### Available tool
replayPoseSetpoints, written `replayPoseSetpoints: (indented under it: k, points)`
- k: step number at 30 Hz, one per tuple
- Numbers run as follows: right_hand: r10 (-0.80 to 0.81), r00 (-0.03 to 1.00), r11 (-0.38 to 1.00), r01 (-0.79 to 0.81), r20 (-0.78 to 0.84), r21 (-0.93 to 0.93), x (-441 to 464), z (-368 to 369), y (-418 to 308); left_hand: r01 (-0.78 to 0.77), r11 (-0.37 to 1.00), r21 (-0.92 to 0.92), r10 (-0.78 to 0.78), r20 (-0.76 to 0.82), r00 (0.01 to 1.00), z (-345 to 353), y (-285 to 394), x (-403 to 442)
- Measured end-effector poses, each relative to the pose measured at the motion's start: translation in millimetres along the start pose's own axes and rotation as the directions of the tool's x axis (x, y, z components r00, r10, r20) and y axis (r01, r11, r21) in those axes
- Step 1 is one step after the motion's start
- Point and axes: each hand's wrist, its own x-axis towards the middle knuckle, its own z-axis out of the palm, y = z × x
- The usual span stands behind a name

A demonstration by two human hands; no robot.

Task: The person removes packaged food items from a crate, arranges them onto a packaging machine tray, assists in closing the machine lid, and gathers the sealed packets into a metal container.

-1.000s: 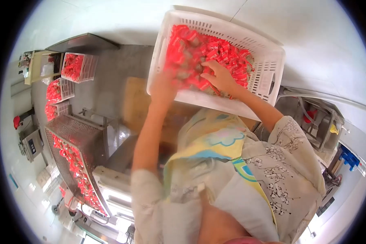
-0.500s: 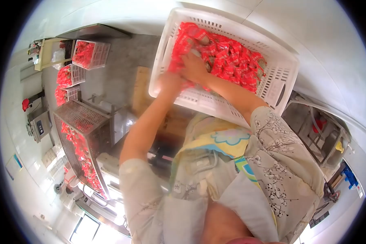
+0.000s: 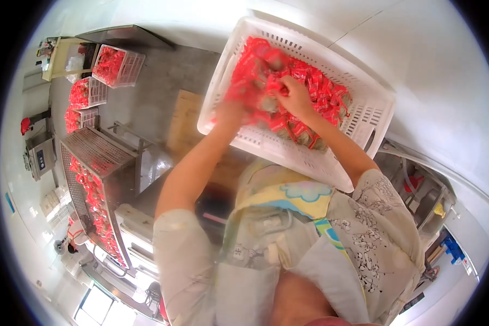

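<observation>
The left hand [image 3: 231, 112], blurred, is at the near left part of a white crate [image 3: 315, 164] heaped with red packets [image 3: 321, 93]. The right hand [image 3: 298, 100] is over the middle of the heap, fingers bent at one packet; whether they grip it is unclear. To the left, a perforated metal trough [image 3: 99, 149] holds more red packets, near smaller crates [image 3: 129, 69] on the grey floor [image 3: 182, 68].

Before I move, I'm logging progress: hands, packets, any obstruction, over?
Left hand blurred over left side of white crate, grip unclear. Right hand at red packets, hold uncertain. Packets heaped in crate; no obstruction visible around hands.
</observation>
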Motion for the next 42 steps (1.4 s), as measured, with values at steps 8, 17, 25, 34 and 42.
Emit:
replayPoseSetpoints:
  k: [8,17,25,34,42]
  points:
    - [-0.049,0.996,0.996,0.044,-0.075,-0.074,57.4,-14.5,28.9,-0.112,0.985,-0.128,0.084,-0.205,0.975,-18.8,-5.2,-6.9]
    - [-0.126,0.991,0.835,0.132,0.047,-0.534,77.1,30.0,4.0,0.105,0.964,-0.242,-0.134,-0.106,0.985,18.5,19.1,26.5]
    - [0.006,0.974,0.79,0.135,0.228,-0.598,95.4,51.0,1.6,0.232,0.94,-0.251,-0.285,-0.199,0.938,3.1,27.9,10.9]
    - [-0.051,0.999,0.995,0.05,-0.013,-0.082,18.6,16.9,51.2,0.151,0.824,-0.546,-0.423,-0.415,0.805,50.0,34.6,36.4]
    - [-0.203,0.979,0.978,0.201,-0.027,-0.062,12.0,2.5,39.1,-0.095,0.953,-0.288,-0.08,-0.54,0.838,45.0,19.1,41.1]
